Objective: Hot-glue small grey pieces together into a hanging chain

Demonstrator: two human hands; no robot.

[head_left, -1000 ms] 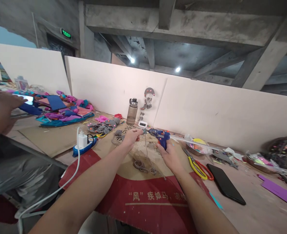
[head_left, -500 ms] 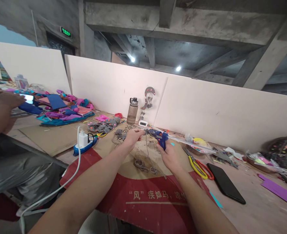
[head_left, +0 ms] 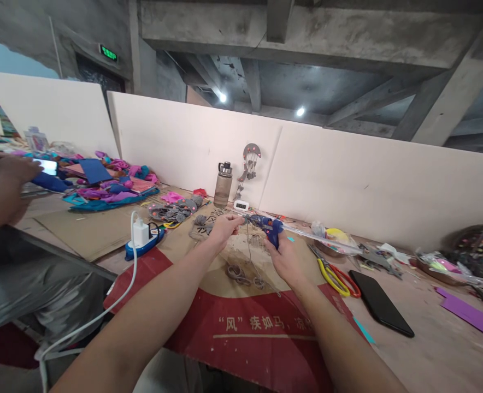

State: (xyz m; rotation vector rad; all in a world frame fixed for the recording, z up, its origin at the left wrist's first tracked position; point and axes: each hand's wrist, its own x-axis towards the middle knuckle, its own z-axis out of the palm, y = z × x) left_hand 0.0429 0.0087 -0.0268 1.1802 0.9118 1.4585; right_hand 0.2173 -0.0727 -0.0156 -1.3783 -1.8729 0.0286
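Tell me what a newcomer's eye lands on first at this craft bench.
At centre, the right hand grips a blue glue gun whose nozzle meets a small grey piece pinched in the left hand, with string dangling to the red-and-tan cardboard. Yellow-and-red scissors and a black phone lie to the right. A bright pile of pink, purple and blue cutouts sits far left.

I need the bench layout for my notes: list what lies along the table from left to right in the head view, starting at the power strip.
blue power strip → left hand → blue glue gun in the right hand → yellow-handled scissors → black phone → purple foam sheet
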